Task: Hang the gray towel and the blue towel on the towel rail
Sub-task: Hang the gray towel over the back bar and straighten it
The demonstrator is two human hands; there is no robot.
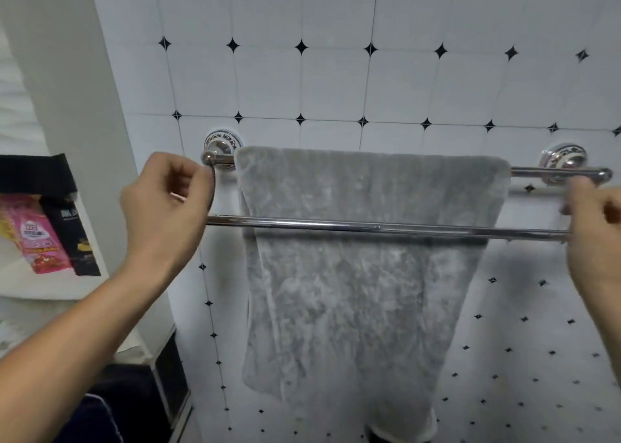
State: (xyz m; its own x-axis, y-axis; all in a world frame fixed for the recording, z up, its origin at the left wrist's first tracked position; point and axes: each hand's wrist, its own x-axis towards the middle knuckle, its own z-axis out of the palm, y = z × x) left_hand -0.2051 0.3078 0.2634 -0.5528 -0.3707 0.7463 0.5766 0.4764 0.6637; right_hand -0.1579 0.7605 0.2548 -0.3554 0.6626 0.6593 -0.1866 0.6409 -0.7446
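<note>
Gray towel [363, 258] draped over towel rail [386, 227]

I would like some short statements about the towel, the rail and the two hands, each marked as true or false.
1. The gray towel hangs over the back bar of the towel rail. True.
2. The front bar has a blue towel on it. False: the front bar is bare, and it crosses in front of the gray towel.
3. The left hand is near the left end of the rail. True.
4. The right hand grips the bottom edge of the gray towel. False: it is up by the right end of the rail, level with the bars.
5. The wall behind is plain wood. False: it has white tiles with small dark diamonds.
</note>
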